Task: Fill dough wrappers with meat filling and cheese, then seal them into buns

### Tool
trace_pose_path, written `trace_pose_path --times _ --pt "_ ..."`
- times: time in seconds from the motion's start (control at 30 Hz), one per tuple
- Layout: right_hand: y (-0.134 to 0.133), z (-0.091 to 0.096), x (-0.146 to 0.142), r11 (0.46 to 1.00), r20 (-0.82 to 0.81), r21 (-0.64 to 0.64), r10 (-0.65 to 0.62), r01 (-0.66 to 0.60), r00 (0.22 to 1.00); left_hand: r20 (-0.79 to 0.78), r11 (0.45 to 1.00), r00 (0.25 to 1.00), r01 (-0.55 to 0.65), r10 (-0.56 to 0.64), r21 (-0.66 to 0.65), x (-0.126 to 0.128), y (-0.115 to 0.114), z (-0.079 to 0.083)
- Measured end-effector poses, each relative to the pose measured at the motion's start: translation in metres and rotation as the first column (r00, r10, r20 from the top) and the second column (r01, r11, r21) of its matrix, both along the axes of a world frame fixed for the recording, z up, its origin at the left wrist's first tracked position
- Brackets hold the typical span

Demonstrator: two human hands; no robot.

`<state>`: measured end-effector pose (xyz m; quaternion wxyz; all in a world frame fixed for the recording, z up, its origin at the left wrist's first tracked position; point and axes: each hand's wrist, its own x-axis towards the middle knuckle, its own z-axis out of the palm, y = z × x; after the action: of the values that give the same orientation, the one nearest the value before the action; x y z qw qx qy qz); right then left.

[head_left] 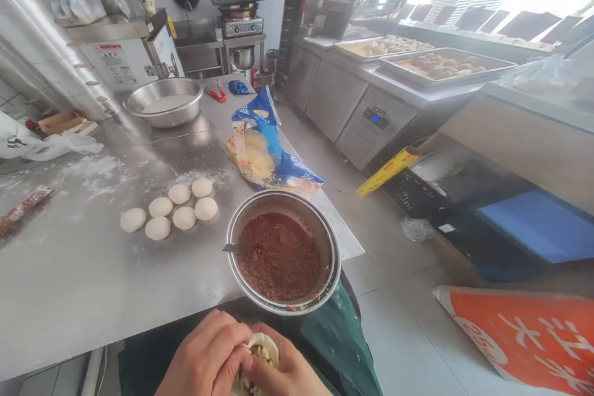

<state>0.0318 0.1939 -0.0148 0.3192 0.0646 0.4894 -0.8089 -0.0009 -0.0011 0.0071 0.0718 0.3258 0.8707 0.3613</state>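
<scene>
Low in the head view, near the table's front edge, my left hand (206, 352) and my right hand (290, 366) are closed around a filled dough wrapper (265, 341). Its pale edge stands up between my fingers, and a light, chopped filling with dark green bits shows inside. My fingers cover much of the wrapper. Just beyond my hands is a metal bowl (335, 269) of reddish-brown, crumbly filling (281, 257). A utensil's metal handle (231, 247) lies over the bowl's left rim. Several round dough pieces (160, 206) sit in a cluster on the steel table (83, 284).
Behind the bowl lies an open blue bag (273, 148) with pale yellow shreds. Farther back are a wide metal basin (195, 102) and red-handled scissors (218, 94). A floury rolling pin (25, 209) is at left. Filled trays (445, 77) stand on the right counter; an orange sack (524, 334) lies lower right.
</scene>
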Motion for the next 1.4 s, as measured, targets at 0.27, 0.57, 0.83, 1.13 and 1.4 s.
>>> trace_pose_path --times 0.27,0.57,0.83,1.13,1.4 --pt "0.002 0.015 -0.012 0.945 0.018 0.273 0.183 -0.181 0.983 -0.15 0.994 0.985 0.079 -0.089 -0.068 -0.001 0.002 -0.004" --pt "0.006 0.02 -0.02 0.87 -0.002 0.413 0.297 -0.269 0.955 -0.258 0.983 0.956 0.103 -0.141 -0.154 0.002 0.006 -0.015" --pt "0.014 0.015 -0.02 0.965 0.016 0.132 0.226 -0.226 0.974 -0.192 0.995 0.981 0.018 -0.037 -0.102 -0.003 0.002 -0.011" --pt "0.0 0.003 -0.007 0.999 0.105 -0.029 -0.009 0.012 0.994 -0.153 0.998 0.988 -0.045 0.037 -0.043 0.001 0.003 -0.014" --pt "-0.003 0.009 -0.014 0.985 0.046 0.164 0.052 -0.059 0.998 -0.224 0.988 0.973 0.027 -0.061 -0.153 0.001 0.005 -0.022"
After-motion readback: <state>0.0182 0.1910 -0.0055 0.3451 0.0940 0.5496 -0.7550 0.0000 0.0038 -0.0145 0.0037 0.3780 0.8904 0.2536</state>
